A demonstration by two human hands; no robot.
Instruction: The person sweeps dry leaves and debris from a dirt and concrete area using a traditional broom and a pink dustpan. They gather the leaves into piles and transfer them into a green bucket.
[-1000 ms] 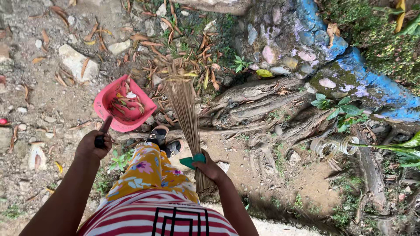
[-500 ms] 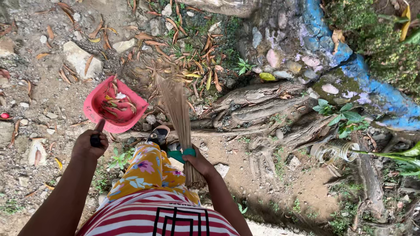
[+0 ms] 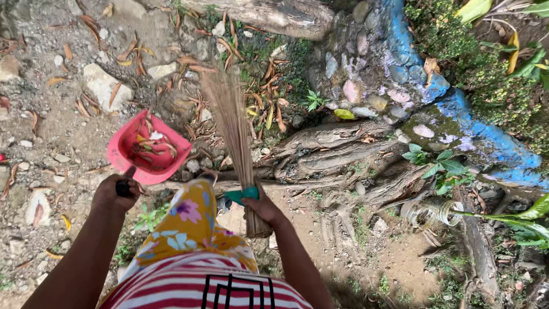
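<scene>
My left hand [image 3: 114,196] grips the dark handle of a red dustpan [image 3: 150,148] that holds several dry leaves. It hangs just above the stony ground at centre left. My right hand [image 3: 260,207] holds a stick broom [image 3: 233,123] by its green-wrapped band, bristles fanned forward toward the scattered dry leaves [image 3: 260,97] at the foot of the roots. My yellow flowered skirt and striped top fill the lower middle between the two arms.
Thick tree roots [image 3: 337,151] run across the middle. A blue-painted stone border [image 3: 474,134] curves at right with green plants behind. Pale stones [image 3: 103,86] lie on the gravel at left. A clear plastic bottle [image 3: 432,213] lies at lower right.
The broom has swung forward and left, its bristles now reaching farther up over the leaves. The dustpan shifted slightly left and stays held in the left hand.
</scene>
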